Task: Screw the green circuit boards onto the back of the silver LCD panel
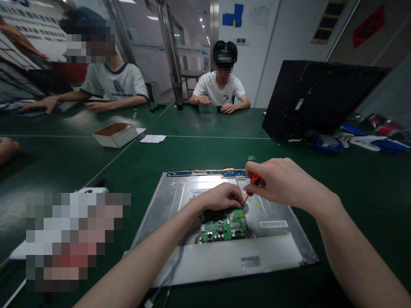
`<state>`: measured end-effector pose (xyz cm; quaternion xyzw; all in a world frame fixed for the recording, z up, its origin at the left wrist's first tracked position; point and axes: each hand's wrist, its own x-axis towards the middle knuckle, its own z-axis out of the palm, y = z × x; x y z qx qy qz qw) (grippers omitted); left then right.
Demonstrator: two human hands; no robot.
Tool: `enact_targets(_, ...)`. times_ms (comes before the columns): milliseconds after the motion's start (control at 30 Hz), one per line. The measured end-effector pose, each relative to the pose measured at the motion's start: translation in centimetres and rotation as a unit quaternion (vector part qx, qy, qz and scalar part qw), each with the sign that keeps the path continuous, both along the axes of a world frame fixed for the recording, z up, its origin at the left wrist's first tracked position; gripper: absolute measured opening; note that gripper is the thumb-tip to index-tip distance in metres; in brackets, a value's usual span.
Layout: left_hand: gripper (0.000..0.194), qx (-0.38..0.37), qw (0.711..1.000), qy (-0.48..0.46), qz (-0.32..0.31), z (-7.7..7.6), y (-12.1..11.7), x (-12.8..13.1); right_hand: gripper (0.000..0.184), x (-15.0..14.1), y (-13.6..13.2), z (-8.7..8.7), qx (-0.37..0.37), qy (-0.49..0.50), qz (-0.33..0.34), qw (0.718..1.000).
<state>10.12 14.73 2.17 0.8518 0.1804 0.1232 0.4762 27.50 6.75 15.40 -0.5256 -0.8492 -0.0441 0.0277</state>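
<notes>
A metal-backed display panel (pixel 279 231) lies flat on the green table in front of me. On its middle sits a green circuit board (pixel 226 226) with connectors along its near edge. My right hand (pixel 276 182) is closed around the red and black handle of a screwdriver (pixel 256 182). The shaft slants down to the board's far right corner. My left hand (pixel 223 196) rests over the board's far edge, its curled fingertips close to the screwdriver tip; whatever they pinch is hidden. A blue circuit strip (pixel 205 173) runs along the panel's far edge.
Loose cables (pixel 175 269) trail over the panel's near left side. A white open box (pixel 115 136) and paper (pixel 153 139) lie farther left. A black monitor casing (pixel 314 98) stands at right, near blue-white gloves (pixel 369 141). Two people sit across the table; another hand shows at left.
</notes>
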Motion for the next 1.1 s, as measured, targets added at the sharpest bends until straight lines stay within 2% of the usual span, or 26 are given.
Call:
enact_targets(333, 0.012, 0.025, 1.0, 0.015, -0.001, 0.4, -0.07, 0.05, 0.019, 0.2, -0.43, 0.07, -0.038, 0.053, 0.05, 0.997)
enact_targets(533, 0.009, 0.035, 0.999, 0.009, 0.011, 0.62, -0.34, 0.06, 0.009, 0.02, -0.3, 0.25, -0.02, 0.014, 0.02, 1.0)
enact_targets(700, 0.007, 0.033, 0.999, 0.02, 0.013, 0.65, -0.35, 0.15, 0.012, -0.13, -0.26, 0.23, -0.041, 0.042, 0.036, 0.998)
enact_targets(1100, 0.008, 0.043, 0.999, 0.012, -0.001, 0.76, -0.22, 0.05, 0.01, -0.12, -0.08, 0.1, -0.037, 0.044, 0.029, 0.998)
